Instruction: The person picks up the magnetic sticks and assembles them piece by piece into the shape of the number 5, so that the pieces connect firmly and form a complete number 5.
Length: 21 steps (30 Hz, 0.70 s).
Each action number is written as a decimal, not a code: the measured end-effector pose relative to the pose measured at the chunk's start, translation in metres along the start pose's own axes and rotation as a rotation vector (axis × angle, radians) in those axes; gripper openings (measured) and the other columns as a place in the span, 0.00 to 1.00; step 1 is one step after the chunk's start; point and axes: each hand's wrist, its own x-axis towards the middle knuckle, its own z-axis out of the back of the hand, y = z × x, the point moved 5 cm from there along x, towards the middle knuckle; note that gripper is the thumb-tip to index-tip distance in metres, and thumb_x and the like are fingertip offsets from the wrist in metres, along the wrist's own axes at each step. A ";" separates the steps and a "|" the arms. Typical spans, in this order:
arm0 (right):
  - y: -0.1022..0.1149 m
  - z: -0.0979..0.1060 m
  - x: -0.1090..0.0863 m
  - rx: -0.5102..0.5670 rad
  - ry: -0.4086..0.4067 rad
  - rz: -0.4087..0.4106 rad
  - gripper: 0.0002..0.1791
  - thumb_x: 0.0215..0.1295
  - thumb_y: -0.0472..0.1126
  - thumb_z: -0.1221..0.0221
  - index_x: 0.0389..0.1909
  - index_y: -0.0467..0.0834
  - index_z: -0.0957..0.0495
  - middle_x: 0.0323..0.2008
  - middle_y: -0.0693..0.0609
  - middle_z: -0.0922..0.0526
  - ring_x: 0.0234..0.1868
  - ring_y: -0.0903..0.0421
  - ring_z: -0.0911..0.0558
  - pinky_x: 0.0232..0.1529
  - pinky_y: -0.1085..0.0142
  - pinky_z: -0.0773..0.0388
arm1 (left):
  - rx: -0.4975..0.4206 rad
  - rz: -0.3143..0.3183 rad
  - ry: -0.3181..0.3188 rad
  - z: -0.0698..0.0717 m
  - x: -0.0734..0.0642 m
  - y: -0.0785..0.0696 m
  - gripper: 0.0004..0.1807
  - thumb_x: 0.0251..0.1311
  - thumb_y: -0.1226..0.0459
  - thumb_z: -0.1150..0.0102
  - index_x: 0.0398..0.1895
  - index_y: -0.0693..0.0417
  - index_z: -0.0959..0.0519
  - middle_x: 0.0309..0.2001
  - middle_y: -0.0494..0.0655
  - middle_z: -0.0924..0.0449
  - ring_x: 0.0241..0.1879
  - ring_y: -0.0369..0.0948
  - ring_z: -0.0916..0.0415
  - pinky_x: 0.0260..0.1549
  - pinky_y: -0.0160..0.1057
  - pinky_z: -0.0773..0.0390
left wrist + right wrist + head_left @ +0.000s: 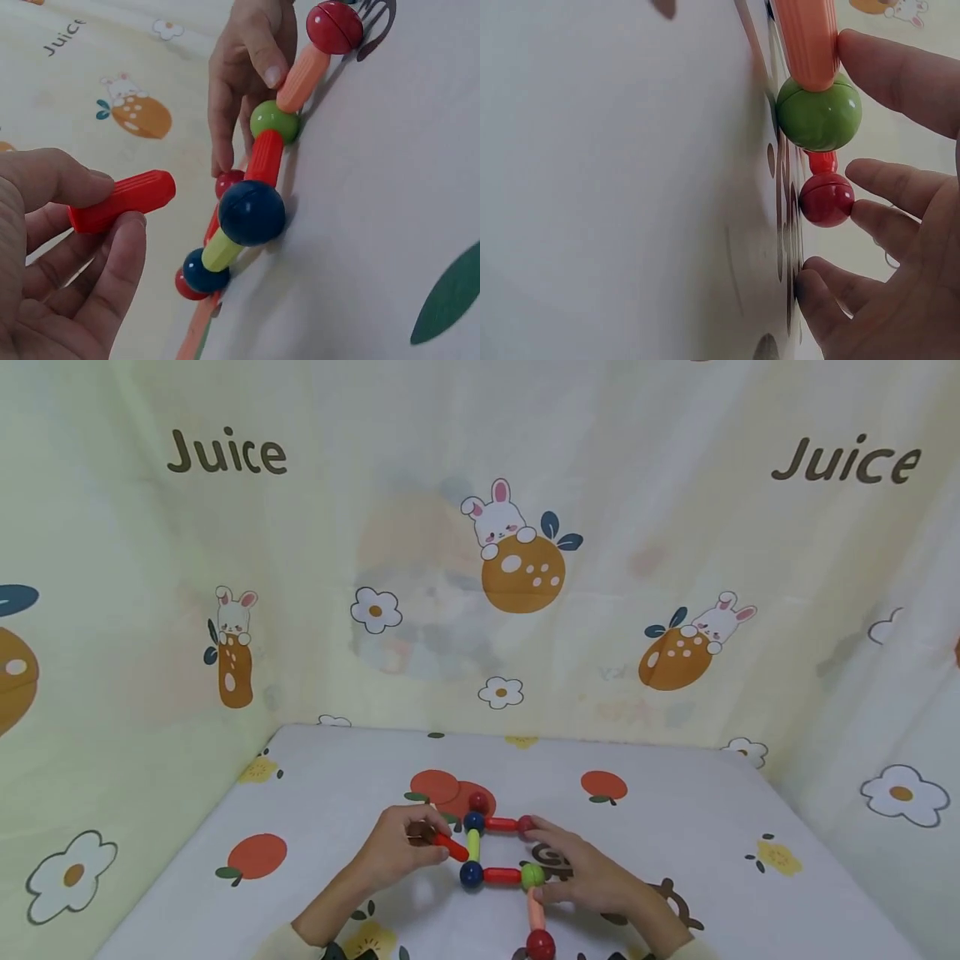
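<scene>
My left hand (396, 845) pinches a loose red stick (124, 201) between thumb and fingers. The stick's free end points at the near blue ball (472, 875). That ball belongs to a ball-and-stick frame on the table. A yellow-green stick (473, 846) joins it to the far blue ball (474, 822). Red sticks run right from both, to a green ball (532, 876) and a red ball (826, 200). My right hand (588, 870) spreads along this side with straight fingers. Its thumb touches the orange stick (808, 41) by the green ball; fingertips meet the red ball.
Another red ball (540, 944) ends the orange stick near the front edge. One more red ball (477, 801) sits behind the far blue ball. The white tablecloth (337, 793) has fruit prints, and printed curtains (315, 543) stand around the table.
</scene>
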 end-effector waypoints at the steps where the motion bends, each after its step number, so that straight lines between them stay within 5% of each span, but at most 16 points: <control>1: -0.001 0.000 -0.001 0.004 -0.002 -0.003 0.43 0.55 0.55 0.28 0.73 0.57 0.32 0.80 0.53 0.45 0.78 0.37 0.47 0.64 0.25 0.45 | -0.010 -0.002 0.002 -0.001 0.000 0.000 0.10 0.55 0.72 0.29 0.40 0.56 0.15 0.41 0.49 0.16 0.37 0.44 0.18 0.38 0.35 0.17; 13: -0.003 0.000 -0.003 0.021 -0.007 -0.038 0.43 0.55 0.55 0.27 0.72 0.58 0.31 0.80 0.52 0.45 0.78 0.36 0.47 0.63 0.24 0.45 | -0.012 -0.060 0.031 -0.011 -0.002 -0.004 0.14 0.57 0.73 0.32 0.47 0.59 0.15 0.48 0.61 0.17 0.41 0.45 0.19 0.43 0.33 0.18; 21: 0.000 -0.001 -0.001 0.034 -0.012 -0.028 0.42 0.55 0.54 0.27 0.72 0.58 0.31 0.80 0.52 0.45 0.78 0.37 0.46 0.63 0.25 0.45 | -0.001 -0.086 0.053 -0.017 -0.003 -0.001 0.17 0.55 0.74 0.33 0.50 0.59 0.14 0.47 0.51 0.17 0.43 0.45 0.19 0.43 0.34 0.18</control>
